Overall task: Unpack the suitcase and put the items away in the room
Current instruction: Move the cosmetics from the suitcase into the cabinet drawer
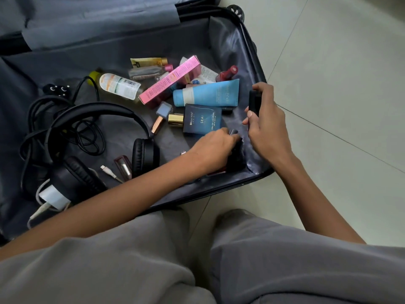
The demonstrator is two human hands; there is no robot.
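Suitcase (228, 40) holds headphones (96, 109), blue tube (210, 93), pink box (171, 81); right hand (266, 126) grips black item (254, 102).

The suitcase (109, 40) is lined in grey and edged with a black zip. Black is seen on the headphones (98, 110), the cables (87, 137) and the stick (254, 102) gripped in the right hand (266, 126). A pink box (171, 81) is printed with dark text. A sky-blue tube (210, 93) is banded in white. A navy box (202, 119) is lettered in pale print, with a gold cap (176, 120) beside it. A clear bottle (119, 85) is capped in yellow-green. The floor (328, 62) is tiled off-white, crossed by thin dark joints.
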